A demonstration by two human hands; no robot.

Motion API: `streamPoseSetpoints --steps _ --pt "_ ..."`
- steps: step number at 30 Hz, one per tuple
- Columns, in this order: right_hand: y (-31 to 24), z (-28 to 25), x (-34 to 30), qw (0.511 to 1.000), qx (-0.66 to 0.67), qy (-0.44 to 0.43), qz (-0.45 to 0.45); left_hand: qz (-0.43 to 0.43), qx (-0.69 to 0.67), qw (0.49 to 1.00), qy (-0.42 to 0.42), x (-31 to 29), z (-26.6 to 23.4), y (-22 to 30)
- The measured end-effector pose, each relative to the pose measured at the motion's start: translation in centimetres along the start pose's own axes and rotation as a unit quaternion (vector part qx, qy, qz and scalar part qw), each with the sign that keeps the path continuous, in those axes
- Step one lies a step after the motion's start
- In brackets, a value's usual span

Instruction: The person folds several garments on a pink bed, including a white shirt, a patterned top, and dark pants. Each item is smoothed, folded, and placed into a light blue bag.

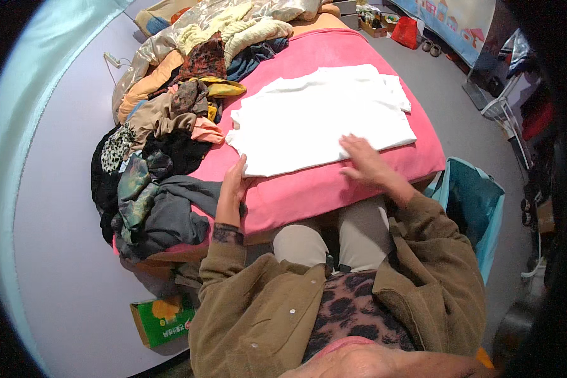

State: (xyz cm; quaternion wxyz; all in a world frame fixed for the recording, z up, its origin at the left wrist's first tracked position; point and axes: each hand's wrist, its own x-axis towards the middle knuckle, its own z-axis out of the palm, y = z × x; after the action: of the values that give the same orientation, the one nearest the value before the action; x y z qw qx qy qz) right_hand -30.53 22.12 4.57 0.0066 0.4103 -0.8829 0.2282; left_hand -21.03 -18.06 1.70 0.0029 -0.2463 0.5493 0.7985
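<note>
A white garment [321,120], perhaps a shirt, lies spread out and folded over on the pink bed cover [280,205]. Its near edge runs slantwise toward me, and a sleeve-like flap sticks out at the right. My left hand [233,186] is at the near left corner, its stretched fingers touching the cloth's edge. My right hand [366,165] rests on the near edge farther right, fingers spread and palm down, with nothing gripped.
A heap of mixed clothes [164,132] covers the bed's left side. A light blue bag [479,201] stands on the floor at the right, near a metal rack [507,113]. A green box [164,320] lies at lower left. Shoes [431,48] and a red bag [406,33] sit far right.
</note>
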Motion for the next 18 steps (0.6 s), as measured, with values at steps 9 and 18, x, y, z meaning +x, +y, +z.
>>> streamPoseSetpoints --steps 9,18 --pt "-13.8 9.8 11.5 0.993 0.069 0.048 -0.083 0.018 -0.159 0.985 -0.067 6.5 0.8 0.4" --pt "-12.4 12.6 14.2 0.945 0.246 0.212 -0.024 0.04 -0.072 0.996 -0.036 7.4 1.2 3.3"
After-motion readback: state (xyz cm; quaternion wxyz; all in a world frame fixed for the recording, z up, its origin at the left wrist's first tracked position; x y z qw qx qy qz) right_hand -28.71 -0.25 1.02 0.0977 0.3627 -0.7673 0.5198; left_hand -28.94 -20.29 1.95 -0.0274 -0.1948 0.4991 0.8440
